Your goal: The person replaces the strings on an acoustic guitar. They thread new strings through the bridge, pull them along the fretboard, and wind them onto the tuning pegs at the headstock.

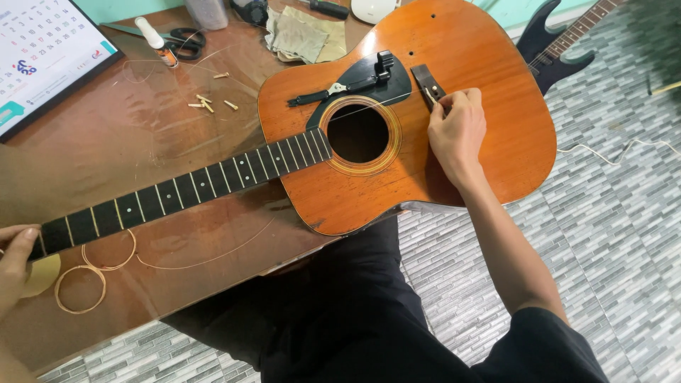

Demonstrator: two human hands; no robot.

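Note:
An orange-brown acoustic guitar [489, 142] lies face up on a brown table [142, 135], its body overhanging the table edge above my lap. My right hand [457, 131] rests on the guitar top with its fingertips pinched at the dark bridge [426, 82]. A thin string [369, 106] runs from those fingertips across the top of the sound hole [358, 132]. My left hand [14, 259] grips the far end of the black fretboard [184, 191] at the left edge of the view. The fretboard looks bare of strings.
A black tool [355, 81] lies on the pickguard. Coiled strings [89, 273] and small pale pins [207, 103] lie on the table, with scissors [181, 35], a small bottle [152, 37], a cloth [301, 35] and a calendar [42, 50]. A dark electric guitar [560, 42] stands behind.

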